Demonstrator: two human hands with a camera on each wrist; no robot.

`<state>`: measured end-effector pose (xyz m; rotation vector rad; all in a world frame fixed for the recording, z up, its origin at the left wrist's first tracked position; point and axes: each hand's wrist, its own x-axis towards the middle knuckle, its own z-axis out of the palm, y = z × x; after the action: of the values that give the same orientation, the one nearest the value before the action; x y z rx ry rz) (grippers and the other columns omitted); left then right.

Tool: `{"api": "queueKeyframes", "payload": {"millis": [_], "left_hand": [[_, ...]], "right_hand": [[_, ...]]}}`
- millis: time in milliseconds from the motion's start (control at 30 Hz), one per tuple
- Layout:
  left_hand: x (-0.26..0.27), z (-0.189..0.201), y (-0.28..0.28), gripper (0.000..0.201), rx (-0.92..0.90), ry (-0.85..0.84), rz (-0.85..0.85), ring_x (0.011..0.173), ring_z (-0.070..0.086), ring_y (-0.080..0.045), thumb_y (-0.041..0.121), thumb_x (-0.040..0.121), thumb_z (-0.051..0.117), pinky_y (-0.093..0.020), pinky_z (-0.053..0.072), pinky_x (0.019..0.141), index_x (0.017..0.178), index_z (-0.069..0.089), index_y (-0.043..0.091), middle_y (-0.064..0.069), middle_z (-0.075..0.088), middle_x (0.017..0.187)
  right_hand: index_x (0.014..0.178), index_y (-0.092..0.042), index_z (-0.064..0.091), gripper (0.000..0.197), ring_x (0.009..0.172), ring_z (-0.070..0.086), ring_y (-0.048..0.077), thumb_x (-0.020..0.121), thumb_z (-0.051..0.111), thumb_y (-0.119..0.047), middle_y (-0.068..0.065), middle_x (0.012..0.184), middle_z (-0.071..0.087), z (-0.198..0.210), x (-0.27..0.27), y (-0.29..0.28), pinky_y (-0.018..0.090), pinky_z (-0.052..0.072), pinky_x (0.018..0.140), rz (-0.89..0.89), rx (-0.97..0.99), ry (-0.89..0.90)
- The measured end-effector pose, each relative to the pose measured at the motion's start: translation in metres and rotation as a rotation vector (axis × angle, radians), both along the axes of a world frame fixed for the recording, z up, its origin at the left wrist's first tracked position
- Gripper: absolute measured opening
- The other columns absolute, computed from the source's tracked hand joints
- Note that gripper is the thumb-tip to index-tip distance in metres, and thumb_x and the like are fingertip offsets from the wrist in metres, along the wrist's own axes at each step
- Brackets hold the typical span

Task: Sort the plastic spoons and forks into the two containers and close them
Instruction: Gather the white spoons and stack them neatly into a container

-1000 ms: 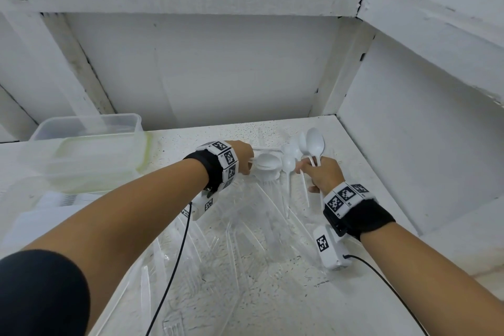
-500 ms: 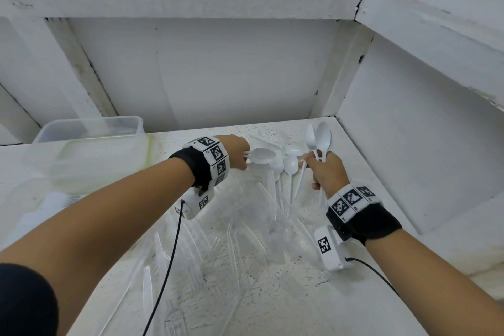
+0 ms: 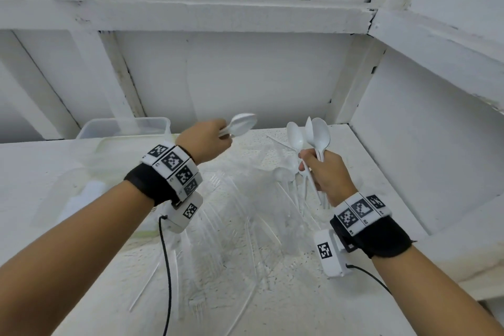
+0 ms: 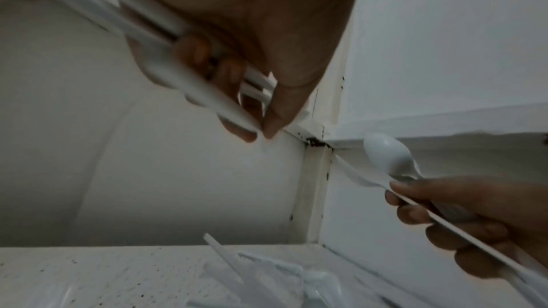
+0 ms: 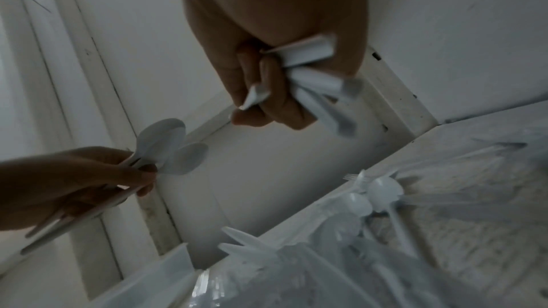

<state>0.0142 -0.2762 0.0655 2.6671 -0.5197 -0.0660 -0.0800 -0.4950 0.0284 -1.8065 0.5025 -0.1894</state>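
My left hand (image 3: 222,137) is raised above the table and grips a few white plastic spoons (image 3: 243,123) by the handles, bowls pointing right. My right hand (image 3: 309,165) grips three white spoons (image 3: 316,136) upright, bowls up. Below and between the hands lies a pile of clear plastic forks (image 3: 245,215), with a few more white spoons (image 3: 285,174) on top. A clear container (image 3: 125,127) stands at the back left. Another with a green rim (image 3: 114,144) sits in front of it. The right wrist view shows my right hand's fingers (image 5: 267,104) curled round the handles (image 5: 308,55).
The white speckled table (image 3: 362,177) sits in a corner, with a wall behind and a wall close on the right. A shelf beam runs overhead. Black cables hang from both wrist units.
Both hands have lifted off the pile with their spoons. My left hand has moved up and to the left, away from the right hand.
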Motion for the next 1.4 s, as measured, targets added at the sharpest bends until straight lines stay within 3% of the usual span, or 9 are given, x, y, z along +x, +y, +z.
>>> {"api": "queueKeyframes", "payload": {"millis": [100,267,400,633,933,1100,1200,1300,1400], "left_hand": [[-0.021,0.003,0.022,0.018,-0.222,-0.044,0.11,0.062,0.049,-0.019,0.026,0.091,0.052,-0.027,0.036,0.055,0.086,0.053,0.008,-0.001,0.052,0.067],[-0.065,0.001,0.037,0.007,-0.715,0.152,0.248,0.062,0.049,-0.005,0.017,0.088,0.059,-0.021,0.034,0.055,0.084,0.061,0.011,0.002,0.062,0.078],[-0.092,-0.015,0.038,0.013,-0.899,0.288,0.335,0.05,0.038,-0.007,0.015,0.087,0.06,-0.018,0.03,0.046,0.074,0.059,0.016,0.002,0.059,0.073],[-0.117,-0.039,0.04,0.007,-1.134,0.449,0.399,0.041,0.029,-0.006,0.016,0.087,0.062,-0.016,0.023,0.037,0.086,0.057,0.01,0.005,0.066,0.072],[-0.129,-0.048,0.046,0.014,-1.177,0.505,0.427,0.037,0.027,-0.004,0.02,0.084,0.067,-0.016,0.02,0.036,0.079,0.054,0.015,-0.011,0.057,0.078],[-0.132,-0.047,0.047,0.016,-1.184,0.518,0.394,0.037,0.028,-0.004,0.019,0.084,0.067,-0.016,0.021,0.035,0.084,0.053,0.011,0.003,0.056,0.058],[-0.135,-0.047,0.048,0.014,-1.175,0.527,0.361,0.039,0.027,-0.005,0.019,0.084,0.066,-0.015,0.021,0.036,0.086,0.056,0.01,0.003,0.067,0.064],[-0.139,-0.047,0.05,0.011,-1.144,0.555,0.328,0.038,0.027,-0.004,0.017,0.084,0.066,-0.015,0.021,0.036,0.081,0.056,0.012,-0.001,0.071,0.074],[-0.142,-0.049,0.05,0.009,-1.083,0.599,0.263,0.037,0.026,-0.003,0.014,0.084,0.065,-0.014,0.02,0.036,0.079,0.059,0.01,0.004,0.068,0.064]], "right_hand": [[0.072,-0.014,0.06,0.023,0.045,0.045,0.007,0.092,0.054,-0.024,0.0,0.067,0.059,0.003,-0.008,0.016,0.016,0.034,0.04,0.007,0.066,-0.029],[0.076,-0.013,0.06,0.019,0.034,0.031,0.003,0.093,0.055,-0.021,0.013,0.07,0.046,0.004,-0.021,0.051,0.016,0.028,0.034,0.087,0.199,-0.102],[0.075,-0.018,0.06,0.019,0.034,0.029,0.002,0.093,0.055,-0.021,-0.002,0.054,0.04,0.003,-0.028,0.088,0.015,0.028,0.035,0.118,0.266,-0.105],[0.078,-0.018,0.064,0.013,0.037,0.03,0.001,0.09,0.06,-0.021,-0.015,0.039,0.039,-0.003,-0.039,0.131,0.017,0.026,0.037,0.156,0.319,-0.098],[0.081,-0.017,0.068,0.011,0.032,0.034,0.002,0.089,0.062,-0.022,-0.015,0.037,0.048,-0.01,-0.046,0.151,0.016,0.028,0.037,0.111,0.336,-0.105],[0.072,-0.019,0.065,0.017,0.037,0.045,-0.001,0.088,0.063,-0.023,-0.01,0.057,0.061,-0.014,-0.047,0.153,0.013,0.033,0.045,0.093,0.317,-0.1],[0.075,-0.018,0.063,0.017,0.042,0.036,0.003,0.089,0.061,-0.027,-0.007,0.057,0.052,-0.015,-0.047,0.151,0.017,0.03,0.042,0.09,0.287,-0.074],[0.082,-0.026,0.06,0.009,0.044,0.036,0.002,0.09,0.059,-0.03,-0.005,0.069,0.056,-0.01,-0.046,0.142,0.017,0.028,0.037,0.068,0.333,-0.074],[0.067,-0.021,0.05,0.026,0.038,0.025,0.004,0.09,0.061,-0.022,-0.005,0.053,0.036,-0.005,-0.045,0.132,0.019,0.022,0.036,0.096,0.338,-0.077]]}}
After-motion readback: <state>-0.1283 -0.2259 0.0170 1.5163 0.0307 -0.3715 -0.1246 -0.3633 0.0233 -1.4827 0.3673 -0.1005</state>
